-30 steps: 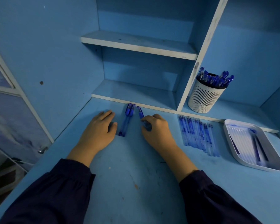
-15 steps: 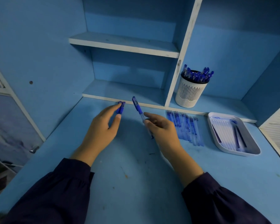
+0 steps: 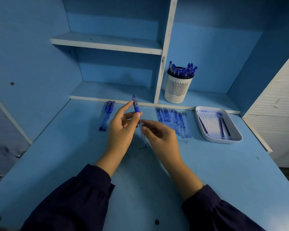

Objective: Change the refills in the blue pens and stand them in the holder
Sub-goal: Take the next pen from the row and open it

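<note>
Here, mid-frame, one blue pen point(image 3: 136, 105) is held above the desk point(image 3: 140, 180): the left hand point(image 3: 122, 127) pinches its cap end and the right hand point(image 3: 160, 135) pinches its clear barrel. Two more pens point(image 3: 108, 114) lie at centre left. One holder point(image 3: 176, 88) stands upper right, with a row of refills point(image 3: 173, 122) and one tray point(image 3: 223, 141) below it. Any print is too small to read.

Left hand point(image 3: 122, 127), right hand point(image 3: 158, 135): fingertip pinches.
</note>
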Motion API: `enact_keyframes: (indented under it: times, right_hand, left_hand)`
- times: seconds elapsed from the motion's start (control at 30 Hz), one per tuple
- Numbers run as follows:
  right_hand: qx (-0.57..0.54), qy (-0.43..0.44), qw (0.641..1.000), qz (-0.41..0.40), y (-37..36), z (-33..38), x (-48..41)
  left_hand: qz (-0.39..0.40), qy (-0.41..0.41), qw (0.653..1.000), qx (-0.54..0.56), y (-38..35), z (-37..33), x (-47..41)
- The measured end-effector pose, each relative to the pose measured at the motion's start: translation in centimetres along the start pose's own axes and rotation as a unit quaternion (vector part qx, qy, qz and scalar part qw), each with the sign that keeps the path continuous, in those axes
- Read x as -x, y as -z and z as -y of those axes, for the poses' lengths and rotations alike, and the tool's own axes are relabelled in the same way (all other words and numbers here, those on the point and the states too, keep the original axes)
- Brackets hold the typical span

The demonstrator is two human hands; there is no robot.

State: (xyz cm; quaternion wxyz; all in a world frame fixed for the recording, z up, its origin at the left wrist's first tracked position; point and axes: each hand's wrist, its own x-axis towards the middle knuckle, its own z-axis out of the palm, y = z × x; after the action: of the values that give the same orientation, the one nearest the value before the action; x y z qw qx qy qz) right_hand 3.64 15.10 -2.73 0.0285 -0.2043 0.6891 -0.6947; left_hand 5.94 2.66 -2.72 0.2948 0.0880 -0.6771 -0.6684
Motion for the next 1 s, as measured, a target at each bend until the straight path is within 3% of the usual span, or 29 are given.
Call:
enact_keyframes:
  times: [0.23,0.47,0.7,0.87,1.0]
  right_hand:
    - [-0.019,0.031,0.995,-0.095,2.8,0.8,-0.7]
    - [-0.019,0.029,0.996,-0.078,3.6,1.1,-1.2]
    - [0.020,0.033,0.993,-0.110,3.8,0.6,-1.2]
    - [0.015,0.040,0.991,-0.126,3.0,0.3,-0.9]
    - [0.025,0.059,0.989,-0.136,2.6,0.2,-0.7]
  left_hand:
    - [0.078,-0.012,0.997,-0.024,-0.1,0.2,0.9]
    - [0.190,0.007,0.980,-0.058,-0.4,0.5,1.5]
    - [0.204,0.009,0.975,-0.087,-0.6,0.8,1.6]
    - [0.172,0.000,0.984,-0.053,-0.9,1.0,1.5]
    - [0.192,-0.024,0.980,-0.036,-0.7,1.0,1.6]
